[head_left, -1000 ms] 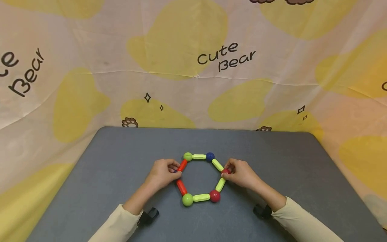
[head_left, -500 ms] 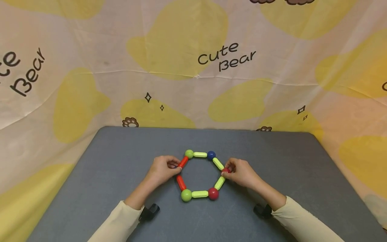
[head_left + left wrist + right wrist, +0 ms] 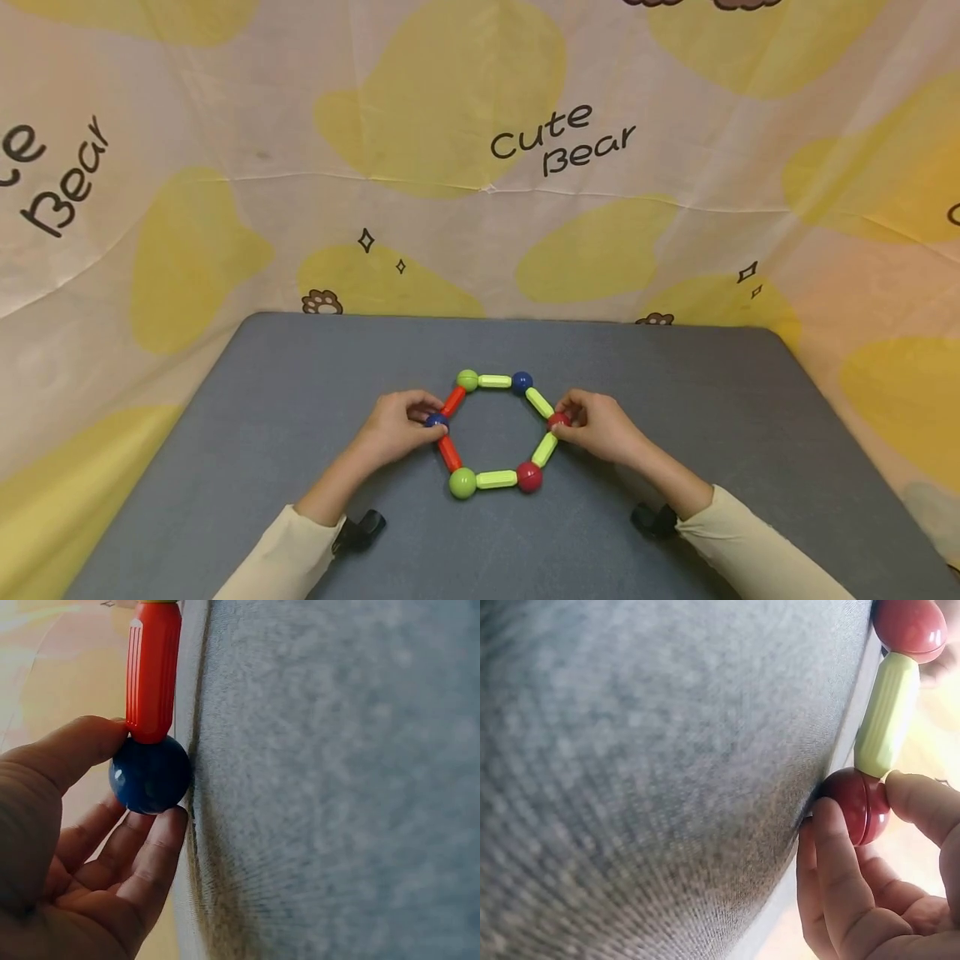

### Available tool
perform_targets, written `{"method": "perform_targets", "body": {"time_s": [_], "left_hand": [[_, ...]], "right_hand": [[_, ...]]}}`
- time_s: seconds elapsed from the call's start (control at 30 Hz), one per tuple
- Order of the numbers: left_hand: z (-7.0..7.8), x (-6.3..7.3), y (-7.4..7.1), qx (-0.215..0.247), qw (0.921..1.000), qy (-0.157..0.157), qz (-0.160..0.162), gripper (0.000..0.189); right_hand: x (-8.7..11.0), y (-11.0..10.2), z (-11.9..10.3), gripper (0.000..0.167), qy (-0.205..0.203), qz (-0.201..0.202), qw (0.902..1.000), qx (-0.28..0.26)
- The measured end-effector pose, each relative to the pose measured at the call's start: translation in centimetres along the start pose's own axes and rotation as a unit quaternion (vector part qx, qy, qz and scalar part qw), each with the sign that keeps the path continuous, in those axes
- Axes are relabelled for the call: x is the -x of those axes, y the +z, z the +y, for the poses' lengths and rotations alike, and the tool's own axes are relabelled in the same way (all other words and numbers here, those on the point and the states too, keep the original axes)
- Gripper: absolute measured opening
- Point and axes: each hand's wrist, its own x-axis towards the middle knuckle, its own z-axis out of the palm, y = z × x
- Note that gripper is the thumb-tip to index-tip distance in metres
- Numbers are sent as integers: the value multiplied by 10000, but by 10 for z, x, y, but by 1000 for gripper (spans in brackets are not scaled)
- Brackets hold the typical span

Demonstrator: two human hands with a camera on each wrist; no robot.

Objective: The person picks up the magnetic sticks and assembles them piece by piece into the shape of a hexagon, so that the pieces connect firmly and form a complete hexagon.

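A six-sided ring of coloured rods and balls lies on the grey table. At its left corner my left hand (image 3: 395,427) pinches a blue ball (image 3: 150,776) between thumb and fingers. Two red rods (image 3: 449,453) meet at that ball. My right hand (image 3: 600,427) holds a red ball (image 3: 856,805) at the right corner, where two yellow-green rods (image 3: 545,450) join. Another red ball (image 3: 529,477) and a green ball (image 3: 462,483) form the near corners. At the far side sit a green ball (image 3: 467,381) and a second blue ball (image 3: 522,382), with a yellow-green rod between them.
The grey table (image 3: 360,350) has rounded far corners. Behind it hangs a patterned cloth (image 3: 450,125) with yellow patches and lettering. Black wrist straps (image 3: 360,531) are on both forearms.
The ring's near side has shifted slightly away from me and its far side a little back too. My left fingers have changed place, so the left blue ball shows more. The right hand stays nearly still.
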Motion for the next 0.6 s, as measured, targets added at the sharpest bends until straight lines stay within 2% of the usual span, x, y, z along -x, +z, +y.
{"method": "perform_targets", "body": {"time_s": [0.2, 0.4, 0.47, 0.53, 0.6], "left_hand": [[0, 3, 0, -78, 9998, -76, 136, 25], [-2, 2, -1, -130, 9997, -38, 185, 25], [-2, 1, -5, -160, 9996, 70, 226, 25], [1, 1, -14, -288, 9988, 201, 355, 27], [5, 0, -27, -486, 9957, 454, 640, 28]], "right_hand": [[0, -1, 0, 18, -78, -11, 10000, -12], [-2, -8, -1, 23, 59, -197, 9998, 72], [-2, -18, -1, 27, -88, -116, 9993, 331], [-3, -34, -1, 32, -291, 132, 9960, 835], [-3, -55, -2, 36, -570, 522, 9852, 1528]]}}
